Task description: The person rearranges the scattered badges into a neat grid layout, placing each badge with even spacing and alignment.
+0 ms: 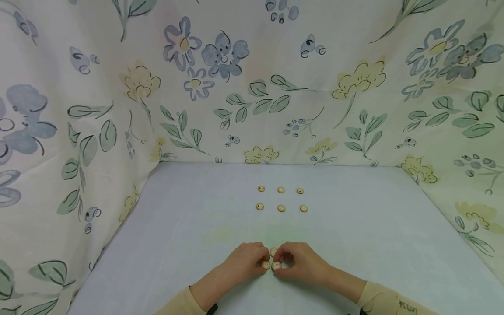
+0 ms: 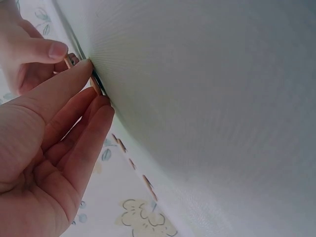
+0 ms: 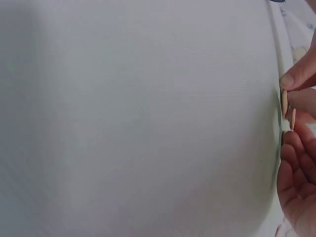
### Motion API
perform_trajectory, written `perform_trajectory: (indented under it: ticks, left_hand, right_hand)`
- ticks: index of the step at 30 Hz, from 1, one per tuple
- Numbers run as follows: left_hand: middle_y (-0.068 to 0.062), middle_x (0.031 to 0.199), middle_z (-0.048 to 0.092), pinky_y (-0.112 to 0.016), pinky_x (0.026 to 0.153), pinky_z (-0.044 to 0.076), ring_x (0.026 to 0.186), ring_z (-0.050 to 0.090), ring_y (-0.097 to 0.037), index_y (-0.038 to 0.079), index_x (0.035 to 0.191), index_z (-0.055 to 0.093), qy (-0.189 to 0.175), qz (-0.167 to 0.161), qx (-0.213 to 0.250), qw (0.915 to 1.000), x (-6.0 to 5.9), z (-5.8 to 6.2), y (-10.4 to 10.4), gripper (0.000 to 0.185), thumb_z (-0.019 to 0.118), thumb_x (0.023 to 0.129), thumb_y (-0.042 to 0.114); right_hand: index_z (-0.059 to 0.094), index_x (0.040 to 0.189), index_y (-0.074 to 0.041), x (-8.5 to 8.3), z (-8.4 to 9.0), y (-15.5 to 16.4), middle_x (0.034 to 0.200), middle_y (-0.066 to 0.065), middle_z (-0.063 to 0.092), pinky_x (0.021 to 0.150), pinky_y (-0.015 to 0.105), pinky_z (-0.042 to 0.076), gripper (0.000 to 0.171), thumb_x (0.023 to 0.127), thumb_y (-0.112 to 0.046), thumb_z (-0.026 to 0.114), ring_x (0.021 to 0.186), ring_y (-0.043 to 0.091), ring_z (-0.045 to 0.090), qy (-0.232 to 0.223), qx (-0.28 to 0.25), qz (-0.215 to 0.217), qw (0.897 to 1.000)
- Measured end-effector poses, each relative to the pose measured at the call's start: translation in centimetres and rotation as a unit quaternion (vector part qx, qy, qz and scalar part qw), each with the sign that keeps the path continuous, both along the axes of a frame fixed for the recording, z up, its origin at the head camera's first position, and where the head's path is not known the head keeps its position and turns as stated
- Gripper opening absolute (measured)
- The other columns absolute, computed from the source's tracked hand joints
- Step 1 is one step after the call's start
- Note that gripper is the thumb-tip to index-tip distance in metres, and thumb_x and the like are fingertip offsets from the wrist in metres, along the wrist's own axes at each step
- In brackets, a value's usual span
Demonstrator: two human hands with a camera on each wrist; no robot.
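On the pale blue table (image 1: 189,227) my two hands meet near the front edge, over three small round wooden buttons. My left hand (image 1: 263,261) pinches the left button (image 1: 266,265) at its fingertips. My right hand (image 1: 280,261) pinches the one beside it (image 1: 276,265). A third button (image 1: 273,251) lies just behind these two, between the hands. The left wrist view shows my left hand (image 2: 91,79) holding a button (image 2: 97,88) on edge against the table, with my right hand (image 2: 34,54) beyond it. At the right edge of the right wrist view, two buttons (image 3: 284,103) sit by my right hand (image 3: 292,112).
Several more wooden buttons (image 1: 281,208) lie in two neat rows of three at mid-table. A floral cloth (image 1: 252,87) hangs behind the table and along both sides, closing it in. Both forearms wear tan sleeves (image 1: 386,299).
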State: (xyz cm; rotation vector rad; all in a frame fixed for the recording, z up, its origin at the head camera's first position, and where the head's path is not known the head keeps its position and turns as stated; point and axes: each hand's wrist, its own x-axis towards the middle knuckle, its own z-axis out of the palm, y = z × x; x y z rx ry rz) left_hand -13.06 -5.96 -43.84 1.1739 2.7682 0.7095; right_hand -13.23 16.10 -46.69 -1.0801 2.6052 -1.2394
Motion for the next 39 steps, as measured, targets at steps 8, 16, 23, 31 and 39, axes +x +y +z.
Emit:
perform_trajectory:
  ticks: [8,16,23,31,39]
  left_hand:
    - [0.006,0.074,0.055,-0.018,0.061,0.036,0.063,0.041,0.000,0.012,0.081,0.064,0.002,-0.002,0.002,1.0000,0.0,0.0,0.1,0.014,0.077,0.077,0.005]
    - [0.009,0.074,0.053,-0.018,0.059,0.036,0.062,0.040,0.001,0.013,0.081,0.065,0.002,0.005,-0.016,0.9999,0.0,0.0,0.1,0.013,0.077,0.078,0.007]
    - [0.009,0.076,0.054,-0.019,0.062,0.038,0.063,0.041,0.001,0.013,0.082,0.067,-0.014,0.011,-0.022,0.9996,0.1,0.2,0.2,0.012,0.077,0.078,0.008]
    - [0.010,0.074,0.051,-0.021,0.063,0.038,0.063,0.040,0.000,0.014,0.082,0.066,-0.018,0.015,-0.028,0.9993,0.1,0.1,0.2,0.013,0.077,0.078,0.009]
    - [0.010,0.074,0.050,-0.020,0.062,0.036,0.063,0.039,0.001,0.013,0.083,0.065,-0.016,0.013,-0.033,0.9992,0.1,0.3,0.2,0.012,0.077,0.079,0.009]
  right_hand:
    - [0.067,0.092,-0.021,-1.6,0.7,0.3,0.086,-0.013,0.065,0.064,0.024,0.048,0.017,0.081,-0.018,0.080,0.074,0.011,0.058,-0.001,0.009,-0.025,1.000]
    - [0.068,0.091,-0.020,-4.3,1.2,-0.2,0.084,-0.012,0.064,0.064,0.023,0.048,0.013,0.082,-0.021,0.078,0.075,0.012,0.057,-0.001,0.025,-0.053,0.998]
    - [0.068,0.092,-0.019,-6.4,0.9,-1.5,0.084,-0.011,0.064,0.067,0.024,0.048,0.016,0.081,-0.021,0.079,0.076,0.011,0.058,-0.001,0.036,-0.067,0.997]
    - [0.069,0.093,-0.017,-8.2,0.6,-3.3,0.081,-0.008,0.063,0.067,0.025,0.047,0.017,0.081,-0.022,0.080,0.075,0.011,0.057,0.002,0.049,-0.073,0.996]
    - [0.069,0.090,-0.016,-9.5,0.4,-4.5,0.078,-0.008,0.062,0.064,0.024,0.045,0.016,0.081,-0.022,0.080,0.070,0.006,0.053,0.007,0.058,-0.076,0.995]
